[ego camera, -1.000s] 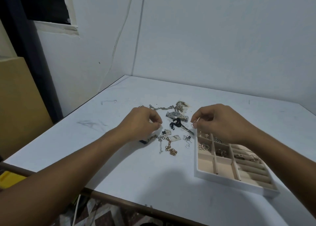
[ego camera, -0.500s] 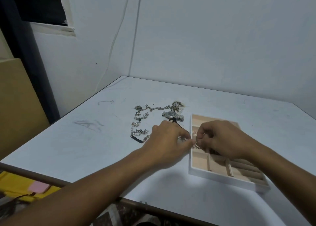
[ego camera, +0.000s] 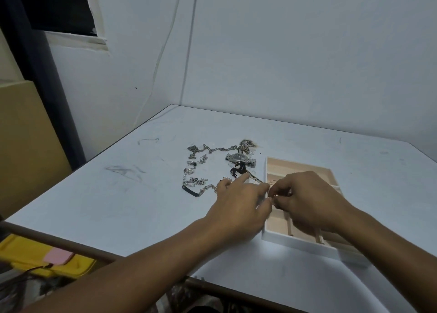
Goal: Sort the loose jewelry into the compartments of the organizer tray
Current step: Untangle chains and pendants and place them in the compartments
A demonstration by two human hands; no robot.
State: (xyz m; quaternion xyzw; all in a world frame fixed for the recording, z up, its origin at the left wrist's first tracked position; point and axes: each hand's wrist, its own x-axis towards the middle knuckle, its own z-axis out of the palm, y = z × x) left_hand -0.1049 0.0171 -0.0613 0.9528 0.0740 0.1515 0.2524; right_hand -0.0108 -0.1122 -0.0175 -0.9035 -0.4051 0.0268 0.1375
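Observation:
A white organizer tray (ego camera: 298,243) with beige compartments lies on the table at the right. My right hand (ego camera: 307,200) hovers over its left compartments and pinches a small gold ring-like piece (ego camera: 273,195). My left hand (ego camera: 241,202) meets it at the tray's left edge, fingertips pinching the same small piece, index finger stretched toward a thin gold chain (ego camera: 256,179). Loose jewelry lies to the left: a silver watch (ego camera: 240,159), a black tangle (ego camera: 237,170), and long silver chains (ego camera: 197,168). The tray's contents are mostly hidden by my hands.
The white table (ego camera: 142,194) stands in a wall corner; its near edge has a dark rail. A yellow box (ego camera: 45,260) with a pink patch sits below the table at the lower left. A small gold cluster (ego camera: 247,144) lies behind the watch.
My left hand left the chain pile and moved right to meet my right hand over the tray's left edge. My right hand came down and toward me over the compartments.

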